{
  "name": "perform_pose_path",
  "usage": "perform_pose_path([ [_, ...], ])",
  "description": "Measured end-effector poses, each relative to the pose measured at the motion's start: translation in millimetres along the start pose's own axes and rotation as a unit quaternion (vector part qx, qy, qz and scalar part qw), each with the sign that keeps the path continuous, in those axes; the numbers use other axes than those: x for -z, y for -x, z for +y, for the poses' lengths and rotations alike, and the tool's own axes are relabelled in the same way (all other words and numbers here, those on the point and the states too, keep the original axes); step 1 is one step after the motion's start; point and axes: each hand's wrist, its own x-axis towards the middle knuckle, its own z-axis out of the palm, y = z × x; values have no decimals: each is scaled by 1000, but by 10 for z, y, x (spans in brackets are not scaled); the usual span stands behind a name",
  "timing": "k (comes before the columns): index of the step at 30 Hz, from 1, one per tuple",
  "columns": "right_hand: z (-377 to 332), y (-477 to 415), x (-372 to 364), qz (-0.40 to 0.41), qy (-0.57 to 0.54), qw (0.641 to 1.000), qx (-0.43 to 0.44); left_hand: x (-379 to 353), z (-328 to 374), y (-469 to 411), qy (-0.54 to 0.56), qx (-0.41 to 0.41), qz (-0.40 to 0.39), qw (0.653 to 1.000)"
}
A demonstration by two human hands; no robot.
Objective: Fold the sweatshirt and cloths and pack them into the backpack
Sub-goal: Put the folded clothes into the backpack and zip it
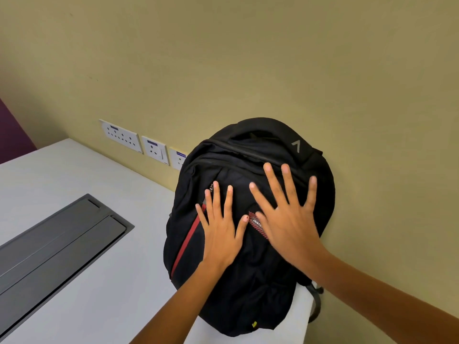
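A yellow-green wall (248, 58) fills the upper part of the view, and below it a white table (74, 281) runs to its foot. A black backpack (248, 281) stands on the far right end of the table, leaning back against the wall, its zips drawn closed and its bulging front facing the camera. A dark grey cable hatch (54, 244) is set flush into the table to the left, well apart from the backpack. Three white socket plates (121, 135) sit in a row on the wall just above the table edge, the rightmost partly hidden behind the backpack. The right hand (288, 219) lies flat on the upper front of the backpack, fingers (285, 175) spread wide and released, grasping nothing. The left hand (221, 232) presses flat beside it, fingers likewise splayed, just right of the red stripe (188, 237). A small red and white logo patch (257, 223) shows between the two hands
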Motion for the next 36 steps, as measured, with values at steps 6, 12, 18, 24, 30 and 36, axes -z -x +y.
perform_pose_path([
  [6, -50, 773, -281, 35, 19, 986, 160, -93, 211, 540, 27, -4, 0, 1000],
  [12, 311, 817, -478, 11, 63, 983, 174, -489, 72, 821, -70, 37, -91, 993],
  [18, 300, 831, -459, -23, 57, 985, 160, -588, 69, 705, -109, 41, -130, 985],
  [24, 195, 879, -272, 13, -5, 988, 157, -301, 101, 833, -21, 41, -87, 995],
  [30, 74, 831, 88, 116, -191, 969, 110, 28, 141, 1037, 103, 68, 0, 992],
  [36, -152, 905, 484, 149, -342, 925, 71, 480, 225, 1340, 154, 80, 83, 981],
])
